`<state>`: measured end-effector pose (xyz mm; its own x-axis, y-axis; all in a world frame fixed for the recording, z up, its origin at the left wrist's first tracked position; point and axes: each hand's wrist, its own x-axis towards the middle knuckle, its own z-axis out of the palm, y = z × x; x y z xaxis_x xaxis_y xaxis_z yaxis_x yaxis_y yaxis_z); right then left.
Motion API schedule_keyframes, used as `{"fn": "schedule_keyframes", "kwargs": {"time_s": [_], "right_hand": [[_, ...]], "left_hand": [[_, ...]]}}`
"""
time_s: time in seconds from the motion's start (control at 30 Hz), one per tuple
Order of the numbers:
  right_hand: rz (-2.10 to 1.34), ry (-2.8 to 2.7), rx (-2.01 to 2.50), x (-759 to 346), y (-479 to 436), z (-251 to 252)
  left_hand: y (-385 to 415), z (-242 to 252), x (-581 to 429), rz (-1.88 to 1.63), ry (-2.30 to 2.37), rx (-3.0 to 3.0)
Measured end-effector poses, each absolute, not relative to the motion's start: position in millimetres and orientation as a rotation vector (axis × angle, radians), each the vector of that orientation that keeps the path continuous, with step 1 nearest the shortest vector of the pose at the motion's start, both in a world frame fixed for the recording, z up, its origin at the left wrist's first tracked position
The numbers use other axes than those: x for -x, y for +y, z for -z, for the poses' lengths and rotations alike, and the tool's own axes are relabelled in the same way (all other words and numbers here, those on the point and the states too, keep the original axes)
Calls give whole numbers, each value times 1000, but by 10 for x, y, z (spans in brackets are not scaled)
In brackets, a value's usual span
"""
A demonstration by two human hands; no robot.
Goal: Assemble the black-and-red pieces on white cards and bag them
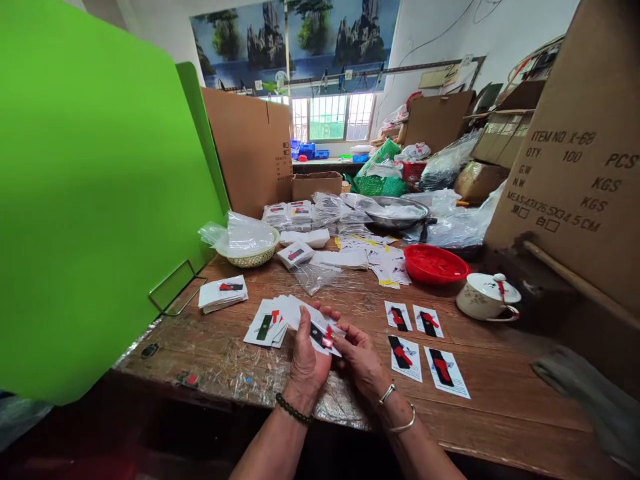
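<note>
My left hand (307,360) is closed round a stack of white cards (297,310), thumb on top. The front card bears a black strip (317,335) and a small shiny red piece (328,339). My right hand (365,357) pinches the right edge of that card at the red piece; its fingertips partly hide it. Just left of my hands, a fanned pile of printed cards (257,323) touches the tabletop. To the right lie several separate cards (414,359) in two rows, each with a black strip and a red piece on it.
A card stack (223,293) sits left. Behind are a basket of plastic bags (255,255), bagged packs (300,212), yellow-edged papers (385,257) and a red dish (435,265). A lidded cup (487,297) stands right. A green panel (100,187) and a carton (565,160) flank the table.
</note>
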<state>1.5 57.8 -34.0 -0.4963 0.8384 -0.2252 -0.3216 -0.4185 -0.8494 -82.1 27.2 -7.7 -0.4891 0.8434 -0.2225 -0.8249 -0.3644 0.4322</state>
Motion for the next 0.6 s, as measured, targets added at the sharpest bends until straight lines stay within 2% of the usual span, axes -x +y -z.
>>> {"fn": "schedule_keyframes", "kwargs": {"time_s": [0.47,0.6], "right_hand": [[-1947,-956,935,-11,644,331],[-1961,-1105,891,-25,633,353]], "left_hand": [[280,106,760,-1979,650,-57],[270,115,754,-1991,645,-51]]}}
